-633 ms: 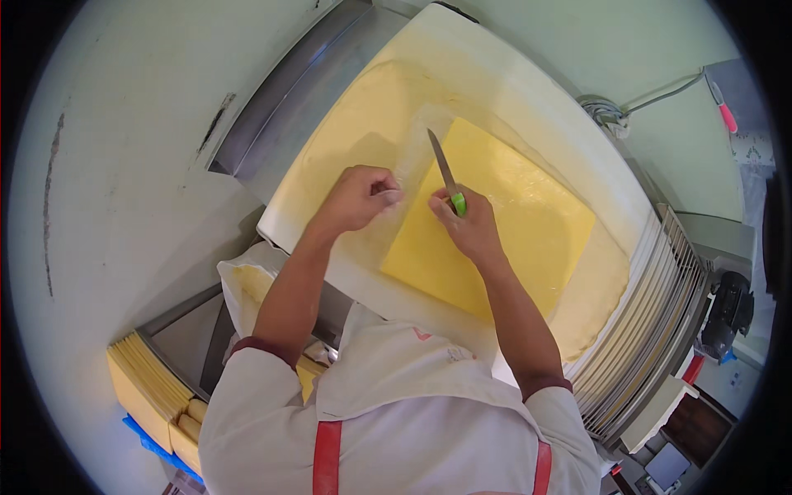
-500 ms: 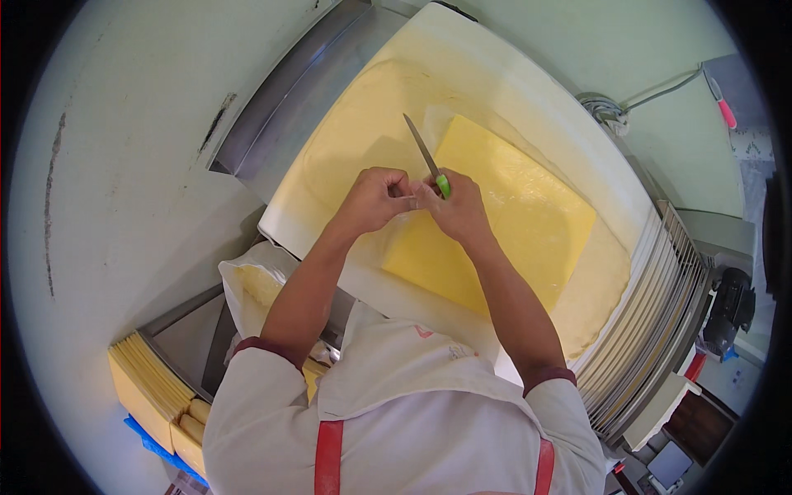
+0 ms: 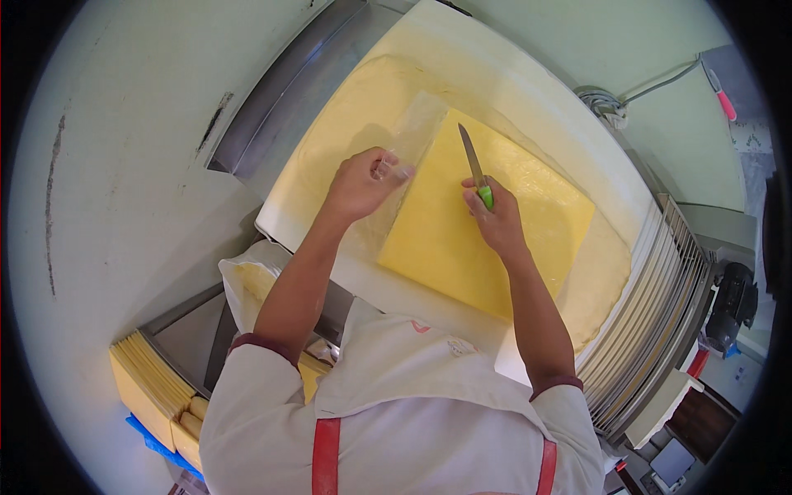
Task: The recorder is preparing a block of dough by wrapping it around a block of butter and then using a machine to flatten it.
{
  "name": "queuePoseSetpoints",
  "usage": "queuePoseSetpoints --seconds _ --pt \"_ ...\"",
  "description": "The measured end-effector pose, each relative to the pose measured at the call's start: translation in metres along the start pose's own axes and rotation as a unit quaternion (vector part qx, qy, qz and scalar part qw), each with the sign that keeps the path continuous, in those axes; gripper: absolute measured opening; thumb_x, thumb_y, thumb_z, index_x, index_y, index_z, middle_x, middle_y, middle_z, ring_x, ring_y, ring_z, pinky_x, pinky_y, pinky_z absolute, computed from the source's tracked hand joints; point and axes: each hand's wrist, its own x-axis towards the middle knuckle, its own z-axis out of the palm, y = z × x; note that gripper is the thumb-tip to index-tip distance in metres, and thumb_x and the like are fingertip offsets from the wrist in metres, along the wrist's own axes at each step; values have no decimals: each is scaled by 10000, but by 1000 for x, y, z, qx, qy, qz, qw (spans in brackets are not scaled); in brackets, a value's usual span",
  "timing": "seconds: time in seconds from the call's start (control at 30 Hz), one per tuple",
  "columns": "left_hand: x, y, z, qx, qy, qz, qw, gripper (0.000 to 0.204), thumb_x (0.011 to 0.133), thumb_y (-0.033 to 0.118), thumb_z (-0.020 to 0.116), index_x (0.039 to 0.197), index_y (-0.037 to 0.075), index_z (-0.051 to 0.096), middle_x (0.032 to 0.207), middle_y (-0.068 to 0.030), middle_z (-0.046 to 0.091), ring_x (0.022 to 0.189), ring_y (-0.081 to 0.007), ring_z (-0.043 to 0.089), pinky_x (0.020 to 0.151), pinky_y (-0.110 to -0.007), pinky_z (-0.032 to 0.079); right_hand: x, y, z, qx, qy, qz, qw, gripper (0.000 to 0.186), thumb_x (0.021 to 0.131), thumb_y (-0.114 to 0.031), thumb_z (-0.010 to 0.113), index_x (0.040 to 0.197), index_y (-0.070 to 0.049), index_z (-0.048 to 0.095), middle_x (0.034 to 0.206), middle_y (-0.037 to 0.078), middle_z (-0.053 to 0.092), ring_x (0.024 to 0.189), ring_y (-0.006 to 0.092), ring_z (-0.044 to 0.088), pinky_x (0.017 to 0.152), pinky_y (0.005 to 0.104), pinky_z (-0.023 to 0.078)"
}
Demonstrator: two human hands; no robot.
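Note:
A flat, rectangular slab of yellow butter (image 3: pixel 487 264) lies on a wide sheet of pale rolled dough (image 3: pixel 363 99). Clear plastic film (image 3: pixel 421 120) runs along the slab's left edge, partly over the dough. My left hand (image 3: pixel 356 183) is closed in a pinch on the film, just left of the slab. Over the slab, my right hand (image 3: pixel 503 224) grips a knife (image 3: pixel 471 153) by its green handle, blade pointing up and away from me. How far the film still covers the slab I cannot tell.
The dough rests on a white work surface (image 3: pixel 462 41). Wire racks (image 3: pixel 660 305) stand along its right side, with a cable coil (image 3: pixel 601 103) beyond. At lower left are an opened plastic bag (image 3: pixel 247 276) and a box (image 3: pixel 132 388) of stacked yellow sheets.
My hands have moved apart: the left went left and up with the film, the right went right with the knife. A strip of film now stretches out left of the slab.

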Motion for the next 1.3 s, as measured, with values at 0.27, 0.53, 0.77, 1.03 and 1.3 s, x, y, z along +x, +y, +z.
queuePoseSetpoints --seconds 0.27,0.53,0.77,1.03,1.3 --pt "14 -15 9 -309 -8 32 950 121 920 97 605 845 8 641 685 -3 581 620 -59 498 589 -226 412 -31 -19 -13 -318 -44 -158 934 325 939 -124 541 1265 -119 538 979 158 635 792 324 644 643 408 530" --pt "15 -12 16 -82 162 147 972 151 908 114 641 788 28 611 627 76 461 564 -16 374 516 -205 306 8 -33 18 -395 -63 -217 891 386 885 -80 531 1266 -139 556 912 101 615 816 284 654 651 390 535" --pt "26 -34 22 -157 179 127 963 136 890 84 655 771 31 612 592 81 445 550 -22 361 493 -217 302 -10 -33 -34 -455 -119 -162 868 375 862 -87 522 1229 -127 592 935 127 640 878 289 652 685 414 524" --pt "25 -48 -34 -95 283 124 946 103 909 89 608 964 7 641 828 -9 604 774 -97 548 710 -254 452 -141 8 -216 -520 -44 28 853 328 872 -100 546 1181 -158 642 956 134 651 901 328 633 773 432 497" --pt "-4 74 106 143 165 324 921 373 842 16 649 1203 71 576 1239 -75 600 1184 -236 539 997 -360 405 -219 103 -263 -345 244 -51 905 313 904 -65 562 1210 -51 624 938 153 663 822 266 641 758 367 495"
